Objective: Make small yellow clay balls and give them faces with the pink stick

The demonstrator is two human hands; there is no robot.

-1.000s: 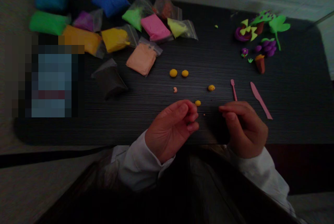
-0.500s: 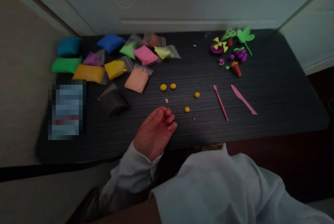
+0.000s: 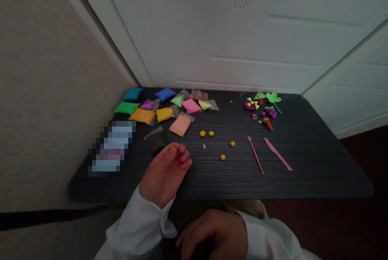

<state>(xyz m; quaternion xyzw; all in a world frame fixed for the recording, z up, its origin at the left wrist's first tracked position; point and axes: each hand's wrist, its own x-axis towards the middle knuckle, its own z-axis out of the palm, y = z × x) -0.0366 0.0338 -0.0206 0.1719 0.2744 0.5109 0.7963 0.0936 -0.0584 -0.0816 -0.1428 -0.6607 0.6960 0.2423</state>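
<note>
My left hand point(image 3: 165, 173) hovers palm up over the front left of the table, its thumb and fingertips pinched together; whatever they hold, if anything, is too small to make out. Just behind it lies a bag of dark clay point(image 3: 156, 140). Below the table's front edge, near my lap, hangs my right hand point(image 3: 216, 231), back up, with fingers loosely extended and nothing visible in them. Several small yellow clay balls rest mid-table, among them a front ball point(image 3: 222, 157) and a right-hand ball point(image 3: 232, 144). A curved peach clay bit point(image 3: 204, 146) sits close by.
A thin pink modelling tool point(image 3: 256, 155) and a pink plastic knife point(image 3: 278, 154) lie on the right. Bags of coloured clay, one peach point(image 3: 180, 125), fill the back left. Finished clay pieces, including purple grapes point(image 3: 271, 112), stand back right. A blurred-out panel point(image 3: 113, 146) lies far left.
My right hand has left the table and dropped toward my lap. My left hand has shifted left, away from the yellow balls, still pinched. The view has tilted up, showing more wall.
</note>
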